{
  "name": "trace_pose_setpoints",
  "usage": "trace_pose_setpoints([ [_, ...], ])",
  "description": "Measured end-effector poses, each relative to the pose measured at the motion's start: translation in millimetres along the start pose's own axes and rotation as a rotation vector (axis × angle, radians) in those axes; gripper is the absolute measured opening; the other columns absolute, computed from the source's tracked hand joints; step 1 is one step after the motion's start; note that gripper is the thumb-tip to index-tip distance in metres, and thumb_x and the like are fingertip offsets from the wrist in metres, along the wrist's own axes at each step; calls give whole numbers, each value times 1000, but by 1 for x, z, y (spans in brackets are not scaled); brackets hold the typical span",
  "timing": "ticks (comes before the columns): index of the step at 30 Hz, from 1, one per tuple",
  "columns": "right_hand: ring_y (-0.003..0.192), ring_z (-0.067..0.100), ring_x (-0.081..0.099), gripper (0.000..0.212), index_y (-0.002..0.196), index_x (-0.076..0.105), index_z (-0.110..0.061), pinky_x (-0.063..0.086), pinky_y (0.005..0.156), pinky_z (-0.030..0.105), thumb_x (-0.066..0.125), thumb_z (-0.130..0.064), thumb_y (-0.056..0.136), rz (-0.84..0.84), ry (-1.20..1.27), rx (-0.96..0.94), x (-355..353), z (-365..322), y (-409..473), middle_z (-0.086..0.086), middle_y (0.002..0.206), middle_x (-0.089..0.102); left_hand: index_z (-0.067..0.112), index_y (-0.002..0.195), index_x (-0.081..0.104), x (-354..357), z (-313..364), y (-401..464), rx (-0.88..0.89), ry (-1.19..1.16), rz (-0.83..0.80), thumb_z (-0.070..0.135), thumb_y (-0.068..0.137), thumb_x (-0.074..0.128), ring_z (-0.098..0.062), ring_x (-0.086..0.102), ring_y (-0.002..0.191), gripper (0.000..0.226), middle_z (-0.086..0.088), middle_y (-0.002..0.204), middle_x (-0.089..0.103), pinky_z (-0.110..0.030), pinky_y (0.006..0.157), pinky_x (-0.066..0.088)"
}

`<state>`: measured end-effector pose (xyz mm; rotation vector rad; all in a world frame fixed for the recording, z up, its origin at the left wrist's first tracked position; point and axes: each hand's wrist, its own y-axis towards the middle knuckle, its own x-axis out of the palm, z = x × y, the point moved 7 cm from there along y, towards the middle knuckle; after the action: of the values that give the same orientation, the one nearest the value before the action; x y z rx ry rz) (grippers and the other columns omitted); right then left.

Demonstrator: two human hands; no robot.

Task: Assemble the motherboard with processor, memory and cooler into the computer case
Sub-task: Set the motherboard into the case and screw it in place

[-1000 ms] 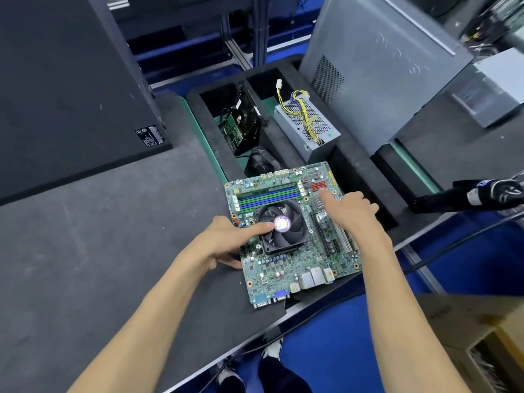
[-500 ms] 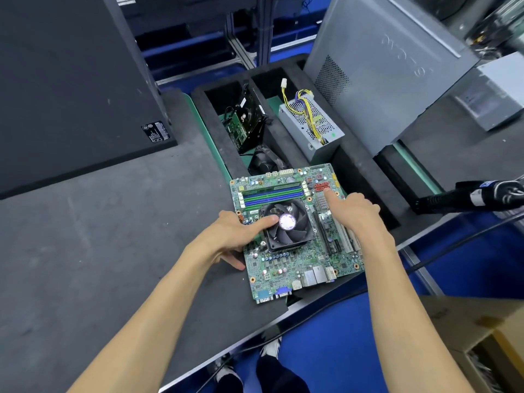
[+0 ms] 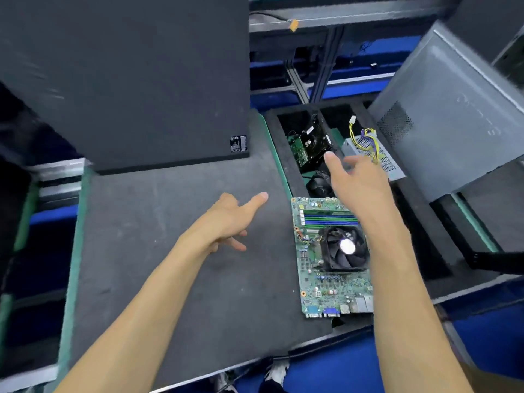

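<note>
One motherboard (image 3: 329,268), one cooler fan (image 3: 346,248) on it | two hands: left hand (image 3: 226,219) loose, right hand (image 3: 354,177) spread, neither holding anything | grey foam mat (image 3: 175,279), black case (image 3: 127,80) behind, blue floor

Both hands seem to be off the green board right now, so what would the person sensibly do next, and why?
Probably take hold of the black computer case and bring it nearer. The motherboard lies flat on the mat with its cooler and memory fitted, and neither the left hand nor the right hand holds anything.
</note>
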<state>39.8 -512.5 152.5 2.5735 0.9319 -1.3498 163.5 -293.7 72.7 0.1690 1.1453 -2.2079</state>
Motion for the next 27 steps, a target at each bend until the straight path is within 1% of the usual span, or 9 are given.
trace_pose_setpoints([
  [7,94,9,61,50,124,60,-24,42,76,28,51,-63,94,-113,226,-155,76,-127,-19,-16,94,64,14,124,55,-134,-16,-28,187,-252,339,55,89,61,-16,71,79,55,-5,101,62,-40,76,63],
  [9,84,-6,56,49,127,56,-26,37,67,18,53,-62,94,-86,299,-198,84,-154,-23,-17,88,62,18,116,56,-170,-16,-40,229,-302,451,49,90,62,-18,70,79,41,-4,99,64,-44,78,62],
  [11,86,-9,54,52,130,51,-26,34,66,14,54,-64,93,-29,363,-235,83,-177,-26,-13,96,63,23,113,55,-201,-13,-55,270,-316,553,49,90,61,-18,70,89,35,2,99,65,-46,84,60],
  [15,94,2,57,52,122,46,-25,36,71,16,55,-65,91,142,496,-310,58,-212,-27,4,110,61,29,121,48,-247,2,-84,369,-352,728,52,91,59,-12,65,96,39,12,97,63,-36,81,54],
  [18,109,22,51,48,115,44,-20,37,83,25,59,-59,92,313,553,-384,32,-234,-29,8,109,53,26,124,43,-274,17,-98,440,-442,840,53,90,61,-13,60,103,47,4,113,58,-31,79,50],
  [21,116,22,38,62,129,43,-12,36,97,33,60,-59,91,473,554,-382,5,-247,-23,11,124,46,18,125,40,-305,28,-118,530,-465,1097,54,88,64,-20,47,117,57,1,122,42,-35,97,43],
  [23,129,25,34,80,147,33,-11,35,110,44,57,-63,91,457,539,-351,-4,-254,-10,11,141,38,12,137,37,-326,31,-127,557,-494,1207,55,88,63,-18,36,124,71,-1,132,35,-31,103,34],
  [25,144,22,29,91,158,20,-13,30,117,41,55,-65,92,333,565,-319,-3,-262,7,7,157,30,11,151,23,-341,34,-119,564,-580,1132,60,89,59,-16,27,139,87,-2,152,26,-31,113,27],
  [27,147,17,30,91,160,20,-16,27,118,35,52,-67,92,216,586,-296,3,-266,19,-1,161,31,21,158,11,-347,41,-107,579,-654,977,64,87,56,-11,24,146,95,5,162,19,-33,119,24],
])
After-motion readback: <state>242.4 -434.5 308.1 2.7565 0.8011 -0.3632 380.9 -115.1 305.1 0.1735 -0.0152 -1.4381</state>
